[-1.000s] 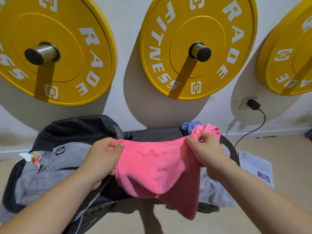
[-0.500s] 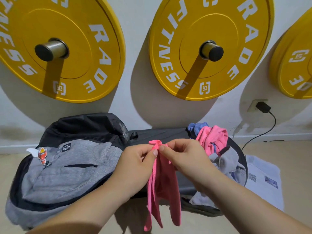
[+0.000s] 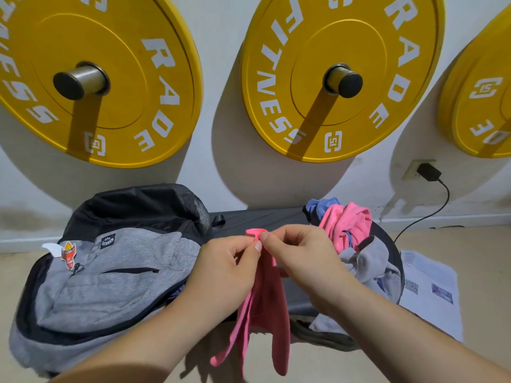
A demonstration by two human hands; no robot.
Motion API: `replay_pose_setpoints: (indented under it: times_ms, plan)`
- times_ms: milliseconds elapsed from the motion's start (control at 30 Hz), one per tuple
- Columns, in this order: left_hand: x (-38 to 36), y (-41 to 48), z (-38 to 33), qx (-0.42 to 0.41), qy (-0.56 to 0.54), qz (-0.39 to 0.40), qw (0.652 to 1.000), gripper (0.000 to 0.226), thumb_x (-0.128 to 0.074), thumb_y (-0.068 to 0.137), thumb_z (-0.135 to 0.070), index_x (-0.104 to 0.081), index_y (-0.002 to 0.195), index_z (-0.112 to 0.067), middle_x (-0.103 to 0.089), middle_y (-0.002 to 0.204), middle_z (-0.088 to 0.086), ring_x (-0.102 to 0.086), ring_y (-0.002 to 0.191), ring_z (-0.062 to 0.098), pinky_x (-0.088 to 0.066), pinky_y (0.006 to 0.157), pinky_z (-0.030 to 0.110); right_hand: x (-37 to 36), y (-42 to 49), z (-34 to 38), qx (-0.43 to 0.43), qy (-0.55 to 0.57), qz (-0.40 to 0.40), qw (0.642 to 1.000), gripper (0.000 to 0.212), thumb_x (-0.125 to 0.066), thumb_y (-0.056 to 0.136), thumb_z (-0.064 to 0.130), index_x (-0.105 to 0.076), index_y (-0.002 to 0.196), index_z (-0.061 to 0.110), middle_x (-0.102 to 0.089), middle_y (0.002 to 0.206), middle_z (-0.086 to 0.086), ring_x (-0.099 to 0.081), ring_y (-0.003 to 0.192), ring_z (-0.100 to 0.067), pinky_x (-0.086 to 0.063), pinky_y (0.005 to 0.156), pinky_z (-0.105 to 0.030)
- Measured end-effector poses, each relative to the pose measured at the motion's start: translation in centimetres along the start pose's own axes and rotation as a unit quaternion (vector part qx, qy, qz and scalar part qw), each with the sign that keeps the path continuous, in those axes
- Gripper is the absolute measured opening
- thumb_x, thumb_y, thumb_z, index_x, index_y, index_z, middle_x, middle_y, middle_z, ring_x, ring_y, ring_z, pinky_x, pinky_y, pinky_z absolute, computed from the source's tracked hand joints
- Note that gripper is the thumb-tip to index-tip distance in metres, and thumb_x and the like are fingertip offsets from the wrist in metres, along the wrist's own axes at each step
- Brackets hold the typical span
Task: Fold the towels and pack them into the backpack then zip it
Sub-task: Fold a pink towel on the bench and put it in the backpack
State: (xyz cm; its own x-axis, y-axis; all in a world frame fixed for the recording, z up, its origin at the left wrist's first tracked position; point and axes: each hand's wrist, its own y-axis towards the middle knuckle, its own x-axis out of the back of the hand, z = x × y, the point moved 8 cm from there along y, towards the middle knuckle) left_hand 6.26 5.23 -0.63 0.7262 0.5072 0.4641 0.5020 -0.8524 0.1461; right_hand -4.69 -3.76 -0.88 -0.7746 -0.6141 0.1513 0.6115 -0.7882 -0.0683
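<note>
A pink towel [image 3: 265, 313] hangs folded in half in front of me, its top corners pinched together between my left hand [image 3: 226, 269] and my right hand [image 3: 301, 261]. Both hands meet at the centre, thumbs touching the cloth. Behind my left hand lies a grey and black backpack [image 3: 110, 277] on the floor, its main flap lying open toward the right. On that open flap sits a heap of loose towels [image 3: 345, 228], pink, blue and grey, just beyond my right hand.
Three yellow weight plates [image 3: 340, 78] hang on pegs on the white wall behind. A black charger [image 3: 427, 171] is plugged into a wall socket, its cable trailing down. A printed paper sheet [image 3: 431, 288] lies on the beige floor at the right.
My hands came together from spread apart, folding the pink towel in half so it now hangs narrow. The view shifted slightly, and the heap of towels became visible.
</note>
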Motion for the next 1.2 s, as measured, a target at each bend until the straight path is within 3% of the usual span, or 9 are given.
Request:
replay_pose_setpoints:
  times_ms: [200, 367, 433, 500, 633, 767, 933, 1067, 1200]
  plan:
    - [0.6, -0.2, 0.5, 0.07, -0.103, -0.003, 0.992, 0.003, -0.077, 0.086, -0.017, -0.078, 0.084, -0.017, -0.077, 0.07, 0.005, -0.074, 0.063, 0.02, -0.058, 0.058, 0.03, -1.9, -1.1, 0.1, -0.053, 0.082, 0.116, 0.988, 0.037, -0.052, 0.104, 0.024, -0.074, 0.095, -0.003, -0.073, 0.1, -0.024, -0.065, 0.082, -0.018, -0.059, 0.09, -0.048]
    - [1.5, 0.4, 0.6, 0.048, -0.053, -0.002, 0.997, 0.01, -0.074, 0.089, -0.013, -0.077, 0.08, -0.017, -0.078, 0.075, -0.001, -0.069, 0.067, 0.009, -0.055, 0.065, 0.031, 0.9, 1.0, -1.2, -0.048, 0.072, 0.023, 0.996, 0.014, -0.066, 0.094, 0.009, -0.067, 0.097, -0.005, -0.07, 0.084, -0.011, -0.067, 0.078, -0.021, -0.062, 0.082, -0.043]
    - [1.8, 0.7, 0.7, 0.044, -0.081, 0.007, 0.996, 0.009, -0.074, 0.091, -0.015, -0.074, 0.082, -0.015, -0.075, 0.074, 0.002, -0.062, 0.067, 0.012, -0.05, 0.064, 0.033, 2.2, 2.0, -2.1, -0.059, 0.049, 0.016, 0.997, 0.033, -0.081, 0.08, 0.011, -0.068, 0.111, 0.012, -0.072, 0.099, -0.002, -0.069, 0.088, -0.018, -0.059, 0.088, -0.039]
    - [1.7, 0.7, 0.4, 0.049, -0.193, 0.044, 0.979, 0.007, -0.071, 0.092, -0.015, -0.07, 0.087, -0.011, -0.07, 0.078, 0.006, -0.06, 0.073, 0.013, -0.048, 0.068, 0.028, 2.4, 2.5, -3.1, -0.078, 0.059, 0.077, 0.992, 0.059, -0.086, 0.07, 0.02, -0.065, 0.125, 0.025, -0.072, 0.12, 0.002, -0.069, 0.112, -0.02, -0.052, 0.105, -0.045]
    - [2.3, 0.8, -0.3, 0.071, -0.35, 0.093, 0.929, 0.009, -0.075, 0.088, -0.018, -0.067, 0.088, -0.014, -0.068, 0.087, 0.015, -0.062, 0.08, 0.018, -0.051, 0.07, 0.026, 0.7, 1.1, -3.2, -0.091, 0.14, 0.251, 0.954, 0.049, -0.076, 0.085, 0.018, -0.065, 0.133, 0.014, -0.068, 0.132, -0.008, -0.063, 0.124, -0.028, -0.047, 0.109, -0.046]
    - [4.5, 1.8, 1.2, 0.054, -0.261, -0.003, 0.964, 0.009, -0.069, 0.089, -0.019, -0.066, 0.083, -0.013, -0.065, 0.072, 0.015, -0.053, 0.064, 0.02, -0.042, 0.06, 0.03, 1.7, 1.8, -2.7, -0.052, 0.138, 0.146, 0.978, 0.021, -0.068, 0.094, 0.015, -0.074, 0.113, 0.009, -0.075, 0.102, -0.006, -0.065, 0.093, -0.019, -0.053, 0.083, -0.034]
    - [4.9, 2.1, 2.0, 0.032, -0.18, -0.027, 0.983, 0.009, -0.063, 0.098, -0.01, -0.061, 0.092, -0.002, -0.062, 0.061, 0.009, -0.047, 0.048, 0.01, -0.041, 0.045, 0.019, 2.7, 2.5, -0.5, 0.093, 0.016, 0.046, 0.994, 0.017, -0.062, 0.101, 0.025, -0.072, 0.111, 0.016, -0.073, 0.108, -0.015, -0.062, 0.095, -0.012, -0.051, 0.09, -0.043]
    - [4.7, 2.3, 2.6, 0.035, -0.155, -0.02, 0.987, 0.009, -0.064, 0.098, -0.012, -0.064, 0.096, -0.004, -0.063, 0.06, 0.006, -0.047, 0.044, 0.007, -0.04, 0.042, 0.018, 2.7, 2.7, -1.5, 0.046, 0.029, 0.033, 0.998, 0.019, -0.068, 0.096, 0.035, -0.072, 0.104, 0.018, -0.076, 0.102, -0.013, -0.071, 0.09, -0.02, -0.055, 0.093, -0.055]
    - [4.3, 2.6, 3.5, 0.046, -0.119, 0.002, 0.992, 0.006, -0.065, 0.098, -0.017, -0.067, 0.093, -0.014, -0.069, 0.065, 0.009, -0.052, 0.052, 0.011, -0.043, 0.05, 0.023, 2.7, 3.1, -2.0, 0.048, 0.015, 0.007, 0.999, 0.011, -0.072, 0.094, 0.025, -0.072, 0.093, 0.014, -0.075, 0.084, -0.005, -0.064, 0.076, -0.012, -0.052, 0.073, -0.041]
